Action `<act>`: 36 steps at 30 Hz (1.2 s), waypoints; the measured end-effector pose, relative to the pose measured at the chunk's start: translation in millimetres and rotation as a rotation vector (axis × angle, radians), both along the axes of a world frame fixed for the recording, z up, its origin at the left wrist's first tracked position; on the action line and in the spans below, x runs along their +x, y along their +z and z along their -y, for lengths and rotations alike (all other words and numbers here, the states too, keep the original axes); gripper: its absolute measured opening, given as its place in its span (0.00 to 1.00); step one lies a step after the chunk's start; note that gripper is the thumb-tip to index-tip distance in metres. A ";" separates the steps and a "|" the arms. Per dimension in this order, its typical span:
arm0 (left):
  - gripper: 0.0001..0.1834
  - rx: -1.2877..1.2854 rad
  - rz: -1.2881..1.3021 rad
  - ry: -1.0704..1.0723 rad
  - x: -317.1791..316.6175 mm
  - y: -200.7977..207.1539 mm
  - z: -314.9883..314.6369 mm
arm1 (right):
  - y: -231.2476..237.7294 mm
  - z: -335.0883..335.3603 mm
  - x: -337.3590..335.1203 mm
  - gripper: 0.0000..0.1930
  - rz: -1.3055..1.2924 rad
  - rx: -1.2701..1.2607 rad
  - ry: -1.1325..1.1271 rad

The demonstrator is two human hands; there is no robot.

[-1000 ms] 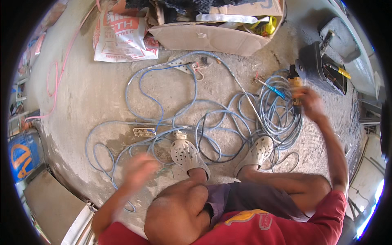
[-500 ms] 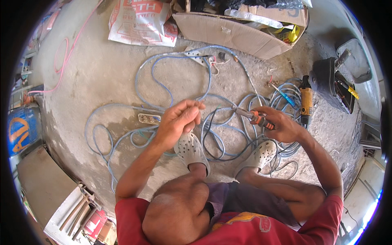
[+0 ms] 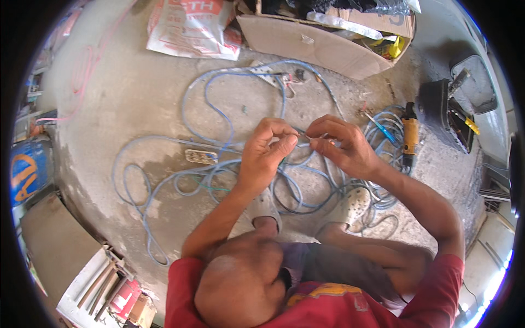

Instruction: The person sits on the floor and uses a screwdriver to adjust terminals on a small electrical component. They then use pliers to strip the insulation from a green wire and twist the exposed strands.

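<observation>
right below the wire end, the person's own head and red shirt [image 3: 328, 306] fill the near edge, and two pale perforated clogs [image 3: 350, 205] stand on the concrete floor [image 3: 136, 109] just under the hands. now the hands: the left hand [image 3: 268, 153] pinches shut, thumb against fingertips, on the thin wire end [image 3: 302, 134]; the right hand [image 3: 342, 145] pinches the same end from the other side. the two grips nearly touch. the short stretch between them runs side to side, so each hand sits at one end of its long axis and neither is clearly nearer. it's too fine to tell whether it's one strand or two being joined. under and around the wire end sprawls the blue cable [image 3: 219, 169] in loose loops, with a small pale socket box [image 3: 200, 157] to its left. to the right of the wire end, a yellow angle grinder [image 3: 410, 136] lies beside an open black tool case [image 3: 448, 112]. beyond the wire end, a torn cardboard box [image 3: 306, 41] full of clutter, and left of that a flat white-and-red printed sack [image 3: 191, 30]. far left, a blue drum [image 3: 27, 175] with an orange mark.
</observation>
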State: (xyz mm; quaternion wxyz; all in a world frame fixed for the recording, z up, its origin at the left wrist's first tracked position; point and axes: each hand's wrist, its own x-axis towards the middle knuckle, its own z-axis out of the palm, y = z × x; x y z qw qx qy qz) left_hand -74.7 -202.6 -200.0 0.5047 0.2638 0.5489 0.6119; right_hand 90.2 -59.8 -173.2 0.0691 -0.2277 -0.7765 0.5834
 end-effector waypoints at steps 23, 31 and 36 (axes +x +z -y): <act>0.07 0.023 -0.392 0.061 -70.6 37.2 -7.8 | 0.5 51.2 -87.5 0.13 -0.179 -0.692 -0.321; 0.03 -0.006 -0.308 0.228 -59.8 32.3 -10.4 | -8.7 53.4 -88.7 0.14 -0.212 -0.771 -0.331; 0.04 0.020 -0.294 0.331 -51.3 32.3 -11.2 | -11.4 52.5 -88.3 0.14 -0.230 -0.763 -0.324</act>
